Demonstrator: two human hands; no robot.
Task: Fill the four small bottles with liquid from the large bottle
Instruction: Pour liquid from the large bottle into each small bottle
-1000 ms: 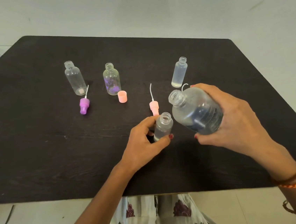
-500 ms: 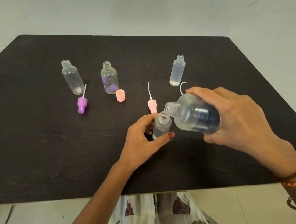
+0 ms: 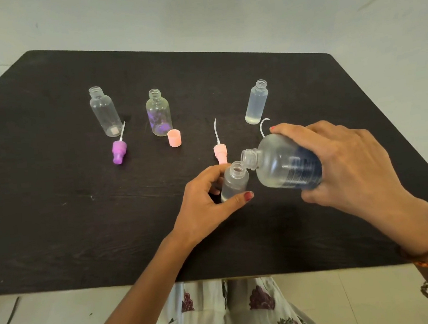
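Large bottle (image 3: 284, 166) tipped lower, right grip (image 3: 350, 166) round it, left grip (image 3: 206, 202) round small bottle (image 3: 233, 183); stream indiscernible

A purple plastic spray cap (image 3: 119, 152) and two pink plastic caps (image 3: 174, 138) lie on the dark brown wooden table (image 3: 55, 218). The white cloth garment (image 3: 224, 316) bears maroon floral prints.

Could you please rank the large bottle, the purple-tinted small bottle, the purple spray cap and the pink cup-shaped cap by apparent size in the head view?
1. large bottle, though it is nearer the camera
2. purple-tinted small bottle
3. purple spray cap, counting its tube
4. pink cup-shaped cap
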